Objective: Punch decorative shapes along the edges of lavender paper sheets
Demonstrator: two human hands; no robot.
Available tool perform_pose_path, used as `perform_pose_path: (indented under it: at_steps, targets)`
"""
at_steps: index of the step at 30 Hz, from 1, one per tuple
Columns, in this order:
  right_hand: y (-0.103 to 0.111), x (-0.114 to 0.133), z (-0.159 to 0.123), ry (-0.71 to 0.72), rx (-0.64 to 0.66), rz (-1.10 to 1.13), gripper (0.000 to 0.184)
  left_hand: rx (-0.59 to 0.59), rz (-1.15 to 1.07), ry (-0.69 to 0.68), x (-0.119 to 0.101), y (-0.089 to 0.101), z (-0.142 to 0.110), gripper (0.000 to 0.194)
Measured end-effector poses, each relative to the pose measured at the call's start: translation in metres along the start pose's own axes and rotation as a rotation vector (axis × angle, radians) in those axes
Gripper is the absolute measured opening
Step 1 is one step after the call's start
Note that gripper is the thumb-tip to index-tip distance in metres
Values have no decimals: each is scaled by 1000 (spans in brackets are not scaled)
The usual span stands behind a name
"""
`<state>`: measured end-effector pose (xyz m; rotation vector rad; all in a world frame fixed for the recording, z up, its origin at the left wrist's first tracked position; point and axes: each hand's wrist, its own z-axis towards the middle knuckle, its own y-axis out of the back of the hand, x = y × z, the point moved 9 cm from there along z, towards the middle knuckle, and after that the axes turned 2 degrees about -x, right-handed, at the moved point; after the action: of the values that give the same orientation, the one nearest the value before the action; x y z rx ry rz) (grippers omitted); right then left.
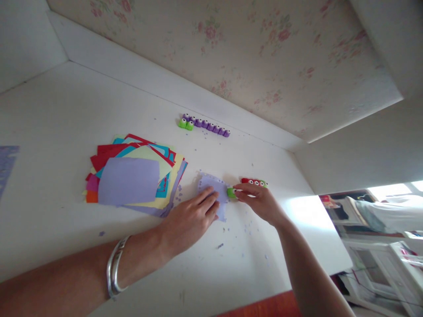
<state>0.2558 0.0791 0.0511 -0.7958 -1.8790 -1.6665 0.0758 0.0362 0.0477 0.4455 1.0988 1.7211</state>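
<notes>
White is the tabletop (59,123), and along its back edge, below a floral panel (211,35), runs a row of purple punches (210,126) topped with eye-like white and black knobs; two green ones (186,124) sit in front of its left end. A layered pile of coloured paper (128,180) lies left of the middle, red, blue, yellow, pink and orange corners fanning out beneath a lavender top sheet. Another purplish sheet (6,167) is cut off by the view at the tabletop's left. Small purple scraps (220,245) are scattered toward the front edge. Toward the right edge stands a short row of mostly red punches (256,182), partly hidden by the right hand (259,204). Near the middle lies a small lavender piece of paper (211,181), its outline uneven and its lower part covered by the left hand (191,220), which rests flat on it, fingers close together, gripping nothing. At the paper's right side is a bright green punch (230,192), pinched between the right thumb and fingers.
</notes>
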Motion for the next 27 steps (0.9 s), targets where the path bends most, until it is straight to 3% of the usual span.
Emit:
perform_pose_path:
  at_steps: [17, 27]
  targets:
    - [-3, -1, -1, -48, 65, 6, 21, 31, 63, -20, -3, -2, 0, 37]
    - [-10, -18, 6, -245, 113, 130, 22, 33, 78, -33, -5, -4, 1, 36]
